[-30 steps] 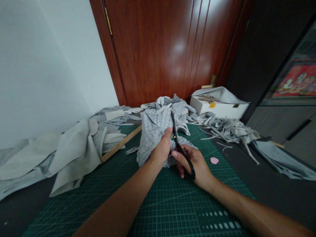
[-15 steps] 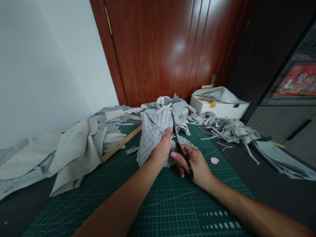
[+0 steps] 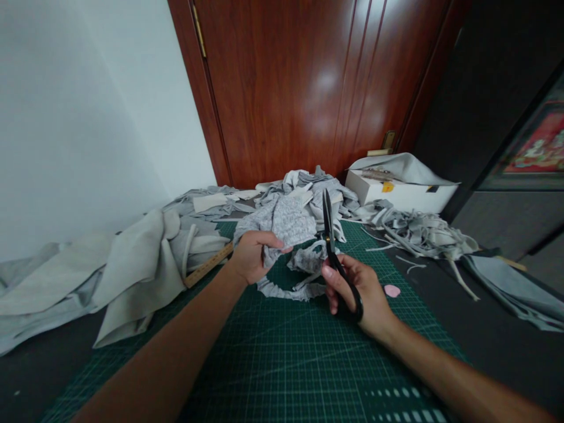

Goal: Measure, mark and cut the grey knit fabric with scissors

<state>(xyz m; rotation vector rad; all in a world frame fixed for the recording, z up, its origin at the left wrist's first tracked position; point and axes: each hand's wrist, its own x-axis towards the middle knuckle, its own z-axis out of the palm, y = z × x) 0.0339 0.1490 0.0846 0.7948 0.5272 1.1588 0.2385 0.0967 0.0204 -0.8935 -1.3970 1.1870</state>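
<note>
My left hand (image 3: 255, 255) is closed on a heathered grey piece of fabric (image 3: 282, 220), its lower edge bunched in the fingers. Black scissors (image 3: 328, 226) are in my right hand (image 3: 352, 285), blades pointing up and nearly together, apart from the held fabric. Between my hands, narrow cut fabric strips (image 3: 291, 292) lie curled on the green cutting mat (image 3: 282, 352). Behind the held piece is a heap of grey and white cloth (image 3: 326, 182).
A wooden ruler (image 3: 209, 265) lies at the left, partly under pale cloth (image 3: 136, 264). To the right are a pink chalk piece (image 3: 392, 291), a tangle of strips (image 3: 423, 232) and folded grey fabric (image 3: 511, 285). A white box (image 3: 400, 194) stands by the brown door (image 3: 286, 88).
My left hand has moved left, pulling the fabric away from the scissors and bunching it. The scissors have shifted slightly right and point more upright. The strips on the mat are now uncovered.
</note>
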